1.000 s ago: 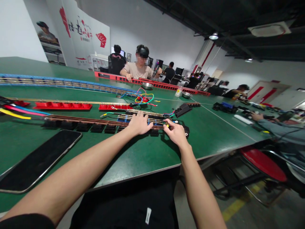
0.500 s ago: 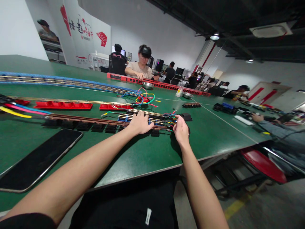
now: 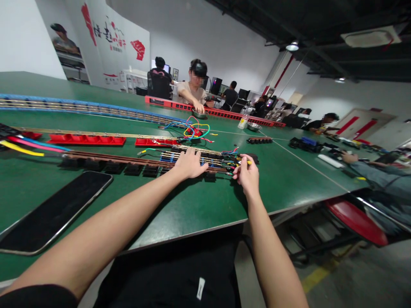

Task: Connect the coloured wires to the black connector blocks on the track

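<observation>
My left hand [image 3: 190, 164] lies flat with its fingers spread across a blue-based rail section [image 3: 167, 157] that carries several metal strips. Beside the right end of that section, my right hand [image 3: 249, 174] is closed on a thin yellow-and-black tool [image 3: 248, 162]; its tip is hidden, so I cannot tell its exact kind. Short coloured wires [image 3: 230, 164] end close to the right fingers. A long brown rail strip on black blocks [image 3: 128, 161] runs leftward from the left hand. Green and yellow wire with a ring terminal [image 3: 146, 150] sticks out behind the left forearm.
A phone [image 3: 58, 209] lies at the left front. Behind are red holders [image 3: 88, 140], a long blue track [image 3: 96, 110], looped wires [image 3: 202, 130] and a short brown strip [image 3: 259, 140]. A co-worker's hand [image 3: 199, 107] is at a metal bowl [image 3: 201, 114]; a bottle [image 3: 243, 121] stands farther right.
My right hand has turned and shifted slightly right, bringing the yellow-and-black tool into sight. My left hand stays in place. The co-worker's hand has moved down to the bowl.
</observation>
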`<state>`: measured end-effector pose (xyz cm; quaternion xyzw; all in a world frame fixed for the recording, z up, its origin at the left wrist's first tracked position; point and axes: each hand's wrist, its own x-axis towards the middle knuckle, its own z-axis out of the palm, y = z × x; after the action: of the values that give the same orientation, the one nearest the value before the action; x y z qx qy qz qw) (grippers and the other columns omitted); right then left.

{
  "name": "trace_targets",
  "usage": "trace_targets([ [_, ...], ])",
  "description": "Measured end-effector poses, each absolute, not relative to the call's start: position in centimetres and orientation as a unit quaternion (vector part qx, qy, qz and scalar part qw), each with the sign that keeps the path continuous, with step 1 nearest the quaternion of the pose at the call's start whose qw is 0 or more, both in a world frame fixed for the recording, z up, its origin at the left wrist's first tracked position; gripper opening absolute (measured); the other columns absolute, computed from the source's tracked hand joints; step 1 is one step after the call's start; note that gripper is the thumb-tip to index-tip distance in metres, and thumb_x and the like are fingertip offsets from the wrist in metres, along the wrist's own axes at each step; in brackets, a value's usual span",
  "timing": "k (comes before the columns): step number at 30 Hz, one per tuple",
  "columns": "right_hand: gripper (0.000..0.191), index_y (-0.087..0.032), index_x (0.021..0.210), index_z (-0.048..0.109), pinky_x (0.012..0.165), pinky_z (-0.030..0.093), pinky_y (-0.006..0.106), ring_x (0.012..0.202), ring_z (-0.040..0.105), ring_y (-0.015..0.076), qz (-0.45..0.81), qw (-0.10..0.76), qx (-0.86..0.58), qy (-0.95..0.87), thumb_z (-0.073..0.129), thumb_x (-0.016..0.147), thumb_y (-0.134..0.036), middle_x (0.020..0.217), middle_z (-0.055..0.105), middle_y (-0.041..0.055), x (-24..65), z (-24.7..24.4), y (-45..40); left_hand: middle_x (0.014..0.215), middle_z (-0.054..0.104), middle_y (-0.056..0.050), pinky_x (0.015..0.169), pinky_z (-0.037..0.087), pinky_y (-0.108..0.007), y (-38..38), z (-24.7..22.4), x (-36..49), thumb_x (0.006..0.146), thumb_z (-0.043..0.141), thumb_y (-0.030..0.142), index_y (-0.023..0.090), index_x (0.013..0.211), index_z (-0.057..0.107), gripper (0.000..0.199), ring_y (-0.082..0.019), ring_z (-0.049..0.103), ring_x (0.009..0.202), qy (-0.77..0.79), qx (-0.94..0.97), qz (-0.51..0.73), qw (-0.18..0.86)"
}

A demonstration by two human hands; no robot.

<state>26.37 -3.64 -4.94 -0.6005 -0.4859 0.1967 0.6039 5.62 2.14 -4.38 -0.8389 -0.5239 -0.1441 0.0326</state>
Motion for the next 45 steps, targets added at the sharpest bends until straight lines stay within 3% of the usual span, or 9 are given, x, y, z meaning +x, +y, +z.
trace_targets([
  [5, 0.058, -0.018, 0.115, 0.062, 0.038, 0.044, 0.020, 0.037, 0.060, 0.0132, 0.134, 0.547, -0.635, -0.529, 0.047, 0.084, -0.065, 0.056, 0.064, -0.0008, 27.1, -3.7, -4.4, 0.142, 0.045, -0.022, 0.103, 0.034, -0.051, 2.4, -4.4, 5.6, 0.089, 0.034, 0.058, 0.010, 0.133, 0.049, 0.067, -0.036, 0.037, 0.134, -0.526, -0.840, -0.132, 0.016],
  [13, 0.060, -0.017, 0.116, 0.060, 0.036, 0.043, 0.021, 0.035, 0.059, 0.0140, 0.138, 0.588, -0.617, -0.504, 0.046, 0.084, -0.066, 0.054, 0.064, -0.0008, 28.5, -2.8, -3.5, 0.140, 0.047, -0.022, 0.101, 0.036, -0.053, 2.4, -4.7, 5.7, 0.089, 0.030, 0.061, 0.011, 0.132, 0.050, 0.069, -0.036, 0.040, 0.131, -0.527, -0.838, -0.139, 0.039],
  [20, 0.059, -0.015, 0.110, 0.064, 0.037, 0.040, 0.021, 0.034, 0.053, 0.0121, 0.046, 0.625, -0.628, -0.461, 0.045, 0.086, -0.064, 0.053, 0.061, -0.0013, 27.8, -4.4, -2.7, 0.134, 0.052, -0.019, 0.101, 0.036, -0.049, 2.1, -4.6, 5.7, 0.089, 0.032, 0.059, 0.014, 0.131, 0.050, 0.065, -0.035, 0.043, 0.126, -0.527, -0.836, -0.144, 0.049],
  [37, 0.047, -0.017, 0.115, 0.065, 0.040, 0.041, 0.021, 0.037, 0.053, 0.0120, 0.010, 0.609, -0.621, -0.493, 0.048, 0.089, -0.052, 0.055, 0.059, -0.0023, 27.8, -4.8, -3.0, 0.132, 0.053, -0.021, 0.099, 0.038, -0.050, 2.2, -4.9, 5.8, 0.090, 0.028, 0.061, 0.011, 0.128, 0.054, 0.068, -0.035, 0.045, 0.124, -0.524, -0.837, -0.140, 0.066],
  [45, 0.046, -0.019, 0.114, 0.068, 0.054, 0.045, 0.024, 0.047, 0.058, 0.0148, -0.036, 0.579, -0.636, -0.509, 0.047, 0.089, -0.052, 0.055, 0.060, -0.0016, 28.3, -5.7, -2.3, 0.131, 0.052, -0.022, 0.097, 0.039, -0.051, 2.1, -4.7, 5.7, 0.090, 0.029, 0.059, 0.010, 0.124, 0.057, 0.066, -0.036, 0.045, 0.124, -0.520, -0.840, -0.142, 0.065],
])
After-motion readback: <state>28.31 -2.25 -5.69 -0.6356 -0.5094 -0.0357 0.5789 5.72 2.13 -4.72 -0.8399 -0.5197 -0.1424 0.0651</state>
